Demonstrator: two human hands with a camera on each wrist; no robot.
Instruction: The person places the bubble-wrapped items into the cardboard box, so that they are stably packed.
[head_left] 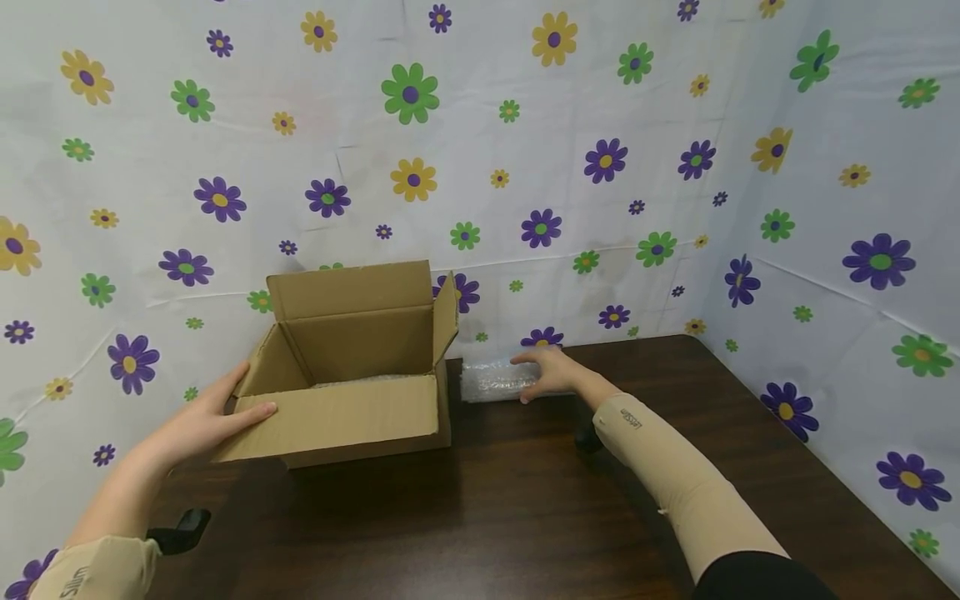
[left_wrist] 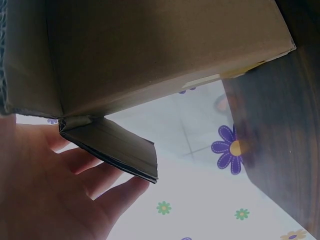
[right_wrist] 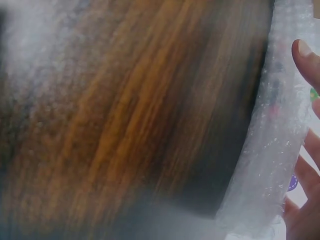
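Observation:
An open cardboard box (head_left: 352, 367) stands on the dark wooden table (head_left: 525, 500), its flaps up and the front flap (head_left: 337, 421) folded outward. My left hand (head_left: 251, 392) rests at the box's front left corner, thumb on the front flap and straight fingers (left_wrist: 100, 180) lying under the side flap (left_wrist: 115, 150). A clear bubble wrap bundle (head_left: 491, 382) lies just right of the box by the wall. My right hand (head_left: 528, 379) reaches over its right end, fingers spread above and thumb below. In the blurred right wrist view the fingertips (right_wrist: 306, 57) lie along the bubble wrap (right_wrist: 270, 150).
Flowered sheets (head_left: 600, 125) wall off the table at the back and the right. Some pale padding shows low inside the box. Bare dark tabletop (right_wrist: 125, 125) stretches in front of the box and to the right of my right forearm.

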